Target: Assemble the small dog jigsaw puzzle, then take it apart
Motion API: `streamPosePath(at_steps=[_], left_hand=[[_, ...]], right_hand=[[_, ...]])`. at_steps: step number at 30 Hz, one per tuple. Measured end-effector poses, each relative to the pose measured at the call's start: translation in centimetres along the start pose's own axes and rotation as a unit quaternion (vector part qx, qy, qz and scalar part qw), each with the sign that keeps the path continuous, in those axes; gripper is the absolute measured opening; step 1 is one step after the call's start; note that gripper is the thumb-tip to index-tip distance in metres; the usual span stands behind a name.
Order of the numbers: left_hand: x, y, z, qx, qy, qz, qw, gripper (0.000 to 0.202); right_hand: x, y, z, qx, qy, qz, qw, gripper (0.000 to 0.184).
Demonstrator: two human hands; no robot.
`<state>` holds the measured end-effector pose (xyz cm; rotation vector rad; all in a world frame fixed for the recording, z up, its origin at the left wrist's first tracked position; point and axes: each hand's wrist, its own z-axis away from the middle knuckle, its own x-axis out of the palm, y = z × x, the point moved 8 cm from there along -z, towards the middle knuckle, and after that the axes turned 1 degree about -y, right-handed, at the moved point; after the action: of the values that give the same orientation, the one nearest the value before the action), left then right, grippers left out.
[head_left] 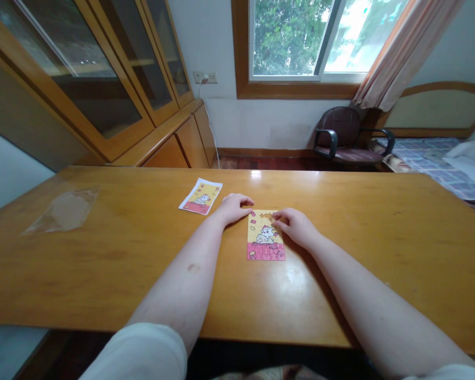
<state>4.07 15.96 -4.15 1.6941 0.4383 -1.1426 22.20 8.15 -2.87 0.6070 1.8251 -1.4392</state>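
Note:
A small jigsaw puzzle (266, 248) lies flat on the table, with a white cartoon animal on yellow above a pink band of interlocking pieces. Bare notches show along its top edge. My left hand (234, 208) rests at the puzzle's upper left corner, fingers stretched out and apart, the thumb side touching the corner. Over the upper right edge, my right hand (296, 226) has its thumb and forefinger brought close in a pinch; whatever is between the fingertips is too small to make out. Left of the puzzle lies a printed picture sheet (201, 198) with the same design.
A crumpled clear plastic bag (65, 210) lies on the left of the wooden table (142, 253). Beyond the table are a glass-doored cabinet (154, 129), a dark armchair (342, 132), a window (293, 39) and a bed (427, 158). A white cord (209, 119) hangs from the wall socket.

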Motion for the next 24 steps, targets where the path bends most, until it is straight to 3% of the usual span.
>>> streamPosePath(at_steps=[3, 9, 15, 24], left_hand=[[-0.1, 0.1, 0.0, -0.002, 0.0, 0.0, 1.0, 0.03], [-0.1, 0.1, 0.0, -0.002, 0.0, -0.001, 1.0, 0.031], [0.0, 0.0, 0.0, -0.002, 0.003, -0.006, 1.0, 0.03], [0.1, 0.0, -0.1, 0.004, 0.003, -0.005, 1.0, 0.031]], right_hand=[[-0.6, -0.8, 0.1, -0.069, 0.03, 0.045, 0.996, 0.018], [-0.1, -1.3, 0.6, -0.145, -0.023, 0.117, 0.982, 0.028], [0.7, -1.8, 0.6, -0.143, -0.047, 0.123, 0.981, 0.028], [1.4, -2.0, 0.8, -0.092, -0.068, 0.155, 0.981, 0.045]])
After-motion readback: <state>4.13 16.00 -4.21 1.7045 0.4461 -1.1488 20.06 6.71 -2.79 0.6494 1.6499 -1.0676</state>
